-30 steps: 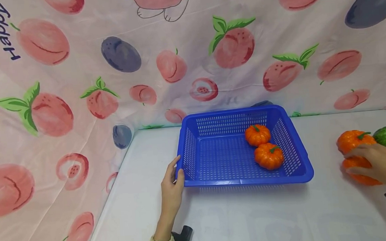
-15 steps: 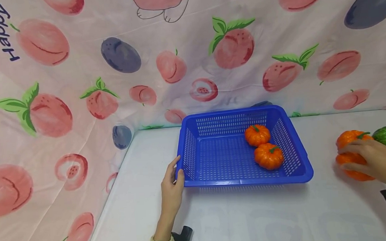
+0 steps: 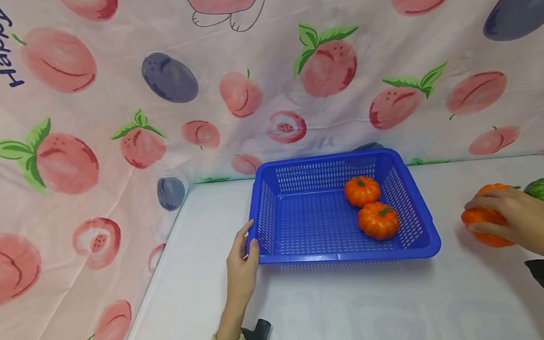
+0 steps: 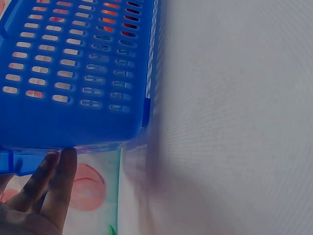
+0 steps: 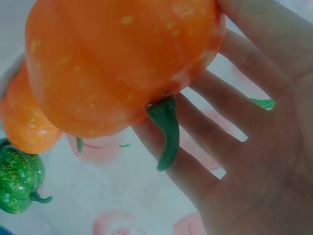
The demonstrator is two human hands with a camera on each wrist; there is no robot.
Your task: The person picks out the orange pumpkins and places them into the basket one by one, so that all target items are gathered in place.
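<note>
Right fingers [image 3: 492, 202] clasp an orange pumpkin [image 5: 112, 63], left fingers [image 4: 59, 183] hold the blue basket [image 3: 349, 256]; bumping the rear pumpkin [image 5: 28, 120] beyond the right fingers could loosen that clasp.

A white table [image 3: 338, 307] is below the left hand [image 3: 242, 264] and the right hand [image 3: 533, 220]. Past both hands, a pale pink cloth [image 3: 226, 52] hangs like a wall, a bit wrinkly. It has printed peaches [image 3: 329, 74], blue fruit [image 3: 170, 78] and green leaves [image 3: 307, 35]. The cloth also hangs left of the left hand. A soft shadow [image 4: 164, 196] falls near that hand.
</note>
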